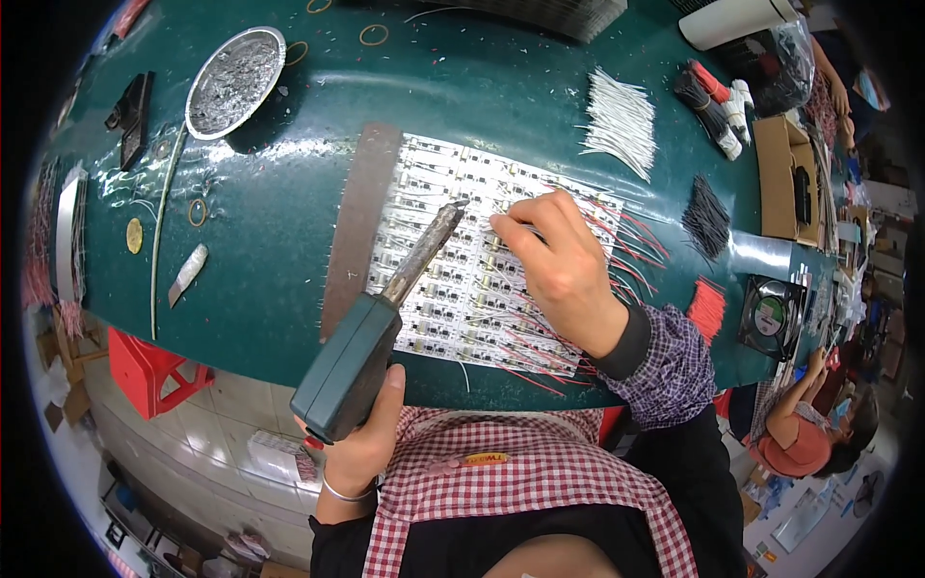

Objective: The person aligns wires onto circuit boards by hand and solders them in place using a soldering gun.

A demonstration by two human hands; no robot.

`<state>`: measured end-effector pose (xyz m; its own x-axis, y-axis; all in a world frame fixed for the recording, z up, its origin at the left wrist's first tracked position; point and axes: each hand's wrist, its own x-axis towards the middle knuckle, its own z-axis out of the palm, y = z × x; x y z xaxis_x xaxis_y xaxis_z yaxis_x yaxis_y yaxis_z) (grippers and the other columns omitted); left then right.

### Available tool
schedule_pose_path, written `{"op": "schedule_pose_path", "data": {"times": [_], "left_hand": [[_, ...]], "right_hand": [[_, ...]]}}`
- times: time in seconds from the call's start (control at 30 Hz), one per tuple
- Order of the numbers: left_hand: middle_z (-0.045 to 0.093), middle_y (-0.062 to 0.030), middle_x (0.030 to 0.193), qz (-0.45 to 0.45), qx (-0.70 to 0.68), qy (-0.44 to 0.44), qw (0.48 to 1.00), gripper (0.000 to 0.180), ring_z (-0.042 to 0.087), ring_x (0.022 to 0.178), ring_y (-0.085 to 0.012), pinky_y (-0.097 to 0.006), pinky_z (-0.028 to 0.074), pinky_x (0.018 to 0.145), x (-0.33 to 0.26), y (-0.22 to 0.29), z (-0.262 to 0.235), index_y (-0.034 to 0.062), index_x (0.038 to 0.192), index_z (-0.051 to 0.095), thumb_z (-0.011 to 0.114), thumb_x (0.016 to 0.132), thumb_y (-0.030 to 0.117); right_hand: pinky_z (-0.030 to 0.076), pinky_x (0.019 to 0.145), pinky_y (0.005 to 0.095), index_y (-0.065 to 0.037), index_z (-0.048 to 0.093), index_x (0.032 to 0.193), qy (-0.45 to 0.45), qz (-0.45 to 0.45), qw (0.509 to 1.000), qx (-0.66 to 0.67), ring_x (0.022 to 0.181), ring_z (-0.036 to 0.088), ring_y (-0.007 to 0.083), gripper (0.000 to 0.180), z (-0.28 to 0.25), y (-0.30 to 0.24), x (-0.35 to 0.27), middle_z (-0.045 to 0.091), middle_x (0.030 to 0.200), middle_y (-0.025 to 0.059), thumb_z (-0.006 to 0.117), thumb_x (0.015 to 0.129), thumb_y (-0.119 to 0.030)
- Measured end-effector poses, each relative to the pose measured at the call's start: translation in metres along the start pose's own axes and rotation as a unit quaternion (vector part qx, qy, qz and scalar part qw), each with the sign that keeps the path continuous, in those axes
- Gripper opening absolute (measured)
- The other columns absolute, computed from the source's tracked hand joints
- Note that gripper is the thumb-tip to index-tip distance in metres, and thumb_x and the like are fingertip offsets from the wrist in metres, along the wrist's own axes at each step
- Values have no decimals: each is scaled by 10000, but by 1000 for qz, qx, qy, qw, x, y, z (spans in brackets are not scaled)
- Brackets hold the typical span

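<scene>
My left hand (364, 448) is wrapped round a dark green soldering gun (347, 361). The gun's worn metal tip reaches up and right over a white panel of small circuit boards (438, 313), close to the parts near its upper middle. Just right of the tip, my right hand (561, 265) hovers low over the panel with thumb and forefinger pinched. Whatever the pinch holds is too small to make out. Red wires (631, 226) and thin white wires trail from the panel's right side. Along its left edge lies a brown strip (361, 231).
A metal bowl of grey scraps (234, 85) stands at the far left. Bundles of white wires (619, 123), black wires (706, 217) and red wires (706, 310) lie to the right, near a cardboard box (779, 183) and a fan (774, 318). Another person (805, 438) sits at the right.
</scene>
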<state>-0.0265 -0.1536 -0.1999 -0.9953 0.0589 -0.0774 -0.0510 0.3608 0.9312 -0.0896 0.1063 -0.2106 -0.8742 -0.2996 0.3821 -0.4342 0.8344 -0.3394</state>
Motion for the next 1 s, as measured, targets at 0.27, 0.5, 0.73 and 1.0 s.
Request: {"op": "schedule_pose_path", "data": {"times": [0.27, 0.5, 0.73, 1.0], "left_hand": [[710, -101, 877, -81, -38, 38, 995, 237, 677, 723, -159, -275, 527, 644, -1, 11, 1, -47, 978, 693, 778, 769, 27], [673, -58, 803, -54, -62, 11, 997, 164, 607, 646, -90, -243, 492, 577, 4, 14, 5, -32, 925, 689, 745, 771, -17], [649, -63, 794, -34, -70, -2, 997, 137, 597, 640, -102, -249, 471, 552, 6, 14, 5, -41, 897, 674, 720, 768, -39], [633, -86, 767, 11, -26, -20, 999, 124, 593, 594, -141, -271, 458, 529, 10, 19, 3, -52, 872, 669, 713, 756, -40]], "right_hand": [[482, 674, 368, 24, 671, 1019, 31, 18, 998, 57, 804, 570, 278, 420, -2, -12, -5, 600, 910, 115, 621, 611, 116], [496, 673, 342, 31, 637, 1027, 3, -2, 999, 44, 850, 557, 257, 375, 0, -10, -7, 588, 945, 110, 623, 656, 83], [510, 691, 341, 34, 642, 1025, -2, 0, 999, 49, 869, 568, 258, 374, 1, -10, -7, 594, 945, 110, 625, 654, 76], [512, 687, 334, 28, 641, 1019, -2, 0, 999, 34, 872, 569, 254, 353, 1, -11, -7, 594, 953, 106, 628, 667, 51]]}}
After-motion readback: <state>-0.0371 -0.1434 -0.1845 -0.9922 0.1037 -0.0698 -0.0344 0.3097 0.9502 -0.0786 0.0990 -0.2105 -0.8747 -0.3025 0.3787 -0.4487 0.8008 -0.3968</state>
